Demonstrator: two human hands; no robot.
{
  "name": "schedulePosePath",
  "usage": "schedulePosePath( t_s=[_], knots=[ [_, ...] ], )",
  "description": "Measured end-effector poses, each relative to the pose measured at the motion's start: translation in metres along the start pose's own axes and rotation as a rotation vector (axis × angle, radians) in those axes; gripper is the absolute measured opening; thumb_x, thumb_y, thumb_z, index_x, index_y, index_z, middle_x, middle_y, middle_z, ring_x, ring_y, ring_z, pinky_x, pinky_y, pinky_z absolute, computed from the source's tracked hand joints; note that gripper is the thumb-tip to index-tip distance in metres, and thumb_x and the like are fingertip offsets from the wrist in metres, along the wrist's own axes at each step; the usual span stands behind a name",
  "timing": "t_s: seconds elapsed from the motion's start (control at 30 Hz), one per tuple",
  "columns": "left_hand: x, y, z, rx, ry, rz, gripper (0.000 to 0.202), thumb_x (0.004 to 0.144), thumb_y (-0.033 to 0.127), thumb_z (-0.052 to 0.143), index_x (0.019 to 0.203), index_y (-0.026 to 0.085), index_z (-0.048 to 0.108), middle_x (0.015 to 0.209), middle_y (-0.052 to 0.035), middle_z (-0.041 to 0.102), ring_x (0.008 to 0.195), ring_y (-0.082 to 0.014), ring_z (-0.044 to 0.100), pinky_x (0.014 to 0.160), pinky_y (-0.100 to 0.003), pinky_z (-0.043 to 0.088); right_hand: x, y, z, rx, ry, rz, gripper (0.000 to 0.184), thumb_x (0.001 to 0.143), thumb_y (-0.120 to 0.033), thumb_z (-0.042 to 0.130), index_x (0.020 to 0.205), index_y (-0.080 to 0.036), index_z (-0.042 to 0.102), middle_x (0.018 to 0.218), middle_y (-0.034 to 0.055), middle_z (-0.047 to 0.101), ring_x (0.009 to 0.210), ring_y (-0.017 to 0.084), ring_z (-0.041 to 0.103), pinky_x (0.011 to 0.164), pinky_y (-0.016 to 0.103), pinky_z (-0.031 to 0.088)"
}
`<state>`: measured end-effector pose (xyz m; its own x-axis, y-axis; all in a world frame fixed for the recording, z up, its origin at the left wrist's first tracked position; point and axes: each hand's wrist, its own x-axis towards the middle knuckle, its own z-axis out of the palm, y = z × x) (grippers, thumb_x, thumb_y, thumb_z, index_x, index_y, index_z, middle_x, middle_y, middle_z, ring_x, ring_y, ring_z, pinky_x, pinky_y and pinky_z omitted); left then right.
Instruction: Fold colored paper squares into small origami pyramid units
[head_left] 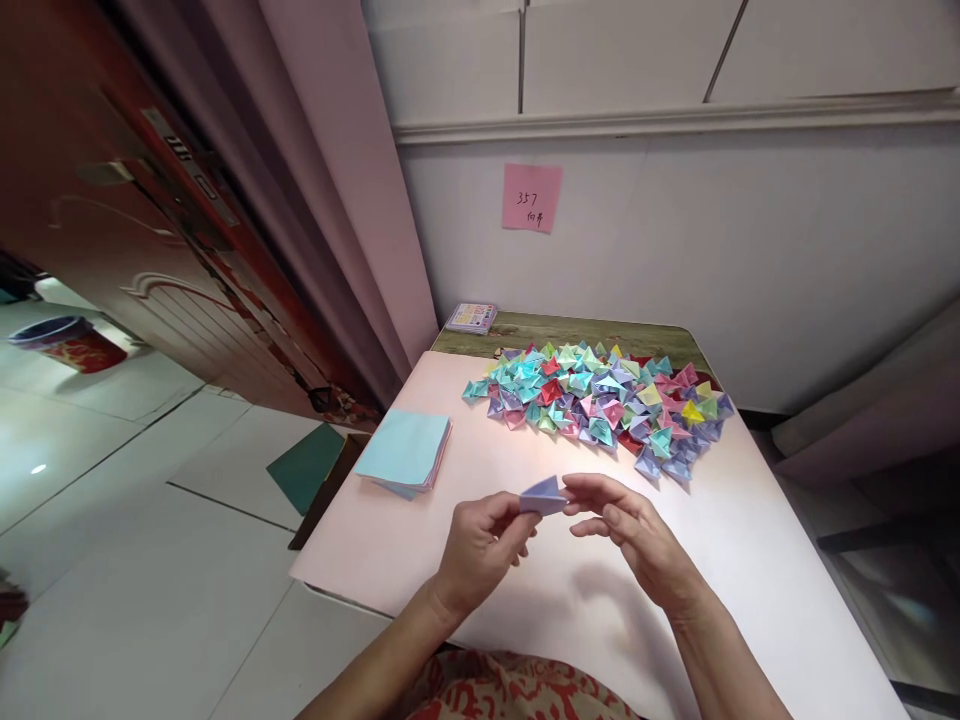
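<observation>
A small lavender folded paper boat (541, 498) is pinched between the thumb and fingers of my left hand (486, 545), above the near part of the table. My right hand (630, 530) is at the boat's right tip, its fingers apart and slightly curved; whether a fingertip touches the paper is hard to tell. Beyond both hands lies a wide heap of folded paper boats (592, 395) in blue, purple, pink, red, green and yellow. To the left of my left hand sits a stack of square paper sheets (405, 448), light blue on top.
The pale pink table top (360, 560) ends at a wall with a pink note (531, 198). A small printed pack (472, 318) lies at the back left corner. Left of the table are a curtain (337, 180), a reddish door (172, 230) and a bin (71, 345) on the floor.
</observation>
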<state>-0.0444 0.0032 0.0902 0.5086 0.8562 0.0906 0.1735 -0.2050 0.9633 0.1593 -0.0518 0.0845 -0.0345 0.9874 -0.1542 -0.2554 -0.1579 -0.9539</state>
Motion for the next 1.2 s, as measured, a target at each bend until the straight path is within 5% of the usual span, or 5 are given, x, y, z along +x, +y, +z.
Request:
schedulePosePath(
  t_s=[0.1, 0.2, 0.37, 0.9, 1.2],
  knots=[
    [0.000, 0.005, 0.011, -0.431, 0.005, -0.297, 0.031, 0.085, 0.042, 0.062, 0.072, 0.014, 0.058, 0.065, -0.0030, 0.065, 0.041, -0.0108, 0.057, 0.035, -0.021, 0.045, 0.003, 0.005, 0.013, -0.061, 0.045, -0.009, 0.045, 0.071, -0.042, 0.078, 0.109, -0.021, 0.069, 0.102, 0.0085, 0.070, 0.093, 0.023, 0.060, 0.080, 0.035, 0.051],
    [-0.001, 0.007, 0.018, -0.561, -0.014, -0.367, 0.035, 0.081, 0.044, 0.067, 0.071, 0.013, 0.055, 0.065, -0.0037, 0.066, 0.040, -0.0105, 0.057, 0.034, -0.019, 0.044, 0.006, 0.009, 0.029, -0.050, 0.151, -0.022, 0.034, 0.075, -0.046, 0.075, 0.092, -0.018, 0.072, 0.084, 0.0061, 0.069, 0.069, 0.016, 0.056, 0.063, 0.029, 0.048],
    [-0.003, 0.004, 0.018, -0.531, -0.091, -0.376, 0.037, 0.081, 0.047, 0.067, 0.079, 0.011, 0.059, 0.064, -0.0032, 0.065, 0.040, -0.0111, 0.059, 0.035, -0.019, 0.046, 0.004, 0.011, 0.038, -0.059, 0.265, -0.012, 0.031, 0.072, -0.046, 0.078, 0.071, -0.016, 0.069, 0.060, -0.0001, 0.059, 0.054, 0.011, 0.048, 0.052, 0.025, 0.041],
    [-0.021, -0.006, 0.002, -0.524, -0.232, -0.358, 0.034, 0.076, 0.043, 0.073, 0.080, 0.010, 0.062, 0.062, -0.0026, 0.065, 0.042, -0.0103, 0.058, 0.039, -0.019, 0.046, -0.002, 0.022, 0.054, -0.078, 0.301, -0.017, 0.035, 0.072, -0.049, 0.075, 0.064, -0.017, 0.064, 0.055, -0.0008, 0.055, 0.053, 0.012, 0.044, 0.049, 0.025, 0.036],
    [-0.031, -0.020, -0.004, -0.512, -0.101, -0.353, 0.043, 0.080, 0.053, 0.065, 0.074, 0.011, 0.060, 0.052, -0.0037, 0.063, 0.042, -0.0142, 0.061, 0.039, -0.020, 0.048, -0.003, 0.046, 0.070, -0.070, 0.304, -0.041, 0.034, 0.075, -0.049, 0.072, 0.065, -0.017, 0.065, 0.054, 0.0001, 0.059, 0.052, 0.012, 0.047, 0.050, 0.025, 0.037]
  ],
)
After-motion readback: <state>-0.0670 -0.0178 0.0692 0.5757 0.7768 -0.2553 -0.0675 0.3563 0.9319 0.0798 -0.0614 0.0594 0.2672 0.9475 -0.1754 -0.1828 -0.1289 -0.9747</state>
